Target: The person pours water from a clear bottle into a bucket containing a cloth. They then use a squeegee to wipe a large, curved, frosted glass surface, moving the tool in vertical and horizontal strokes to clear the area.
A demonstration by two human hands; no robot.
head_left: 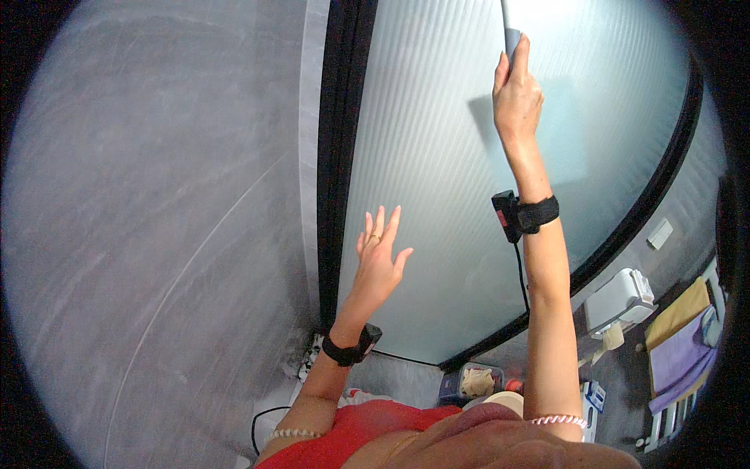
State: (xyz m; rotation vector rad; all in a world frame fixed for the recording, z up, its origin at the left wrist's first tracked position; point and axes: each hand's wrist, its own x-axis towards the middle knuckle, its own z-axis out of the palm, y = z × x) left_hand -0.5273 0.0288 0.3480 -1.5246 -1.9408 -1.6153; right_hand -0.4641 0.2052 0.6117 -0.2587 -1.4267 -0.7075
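My right hand (518, 97) is raised against the upper right of the view and grips the grey handle (511, 44) of a tool. A thin shaft runs up from that handle and leaves the picture, so the tool's head is hidden. Behind the hand stands a ribbed, frosted glass panel (433, 193) in a black frame (343, 146). My left hand (378, 258) holds nothing; its fingers are spread in front of the lower left of the glass. Whether it touches the pane cannot be told. Each wrist wears a black strap with a small device.
A grey marble-look wall (164, 205) fills the left side. At lower right are a white wall-mounted dispenser (618, 299) with paper hanging out, a rack with yellow and purple towels (679, 357), and a plastic bin (480, 381) with crumpled contents. A black cable (520, 275) hangs from the right wrist device.
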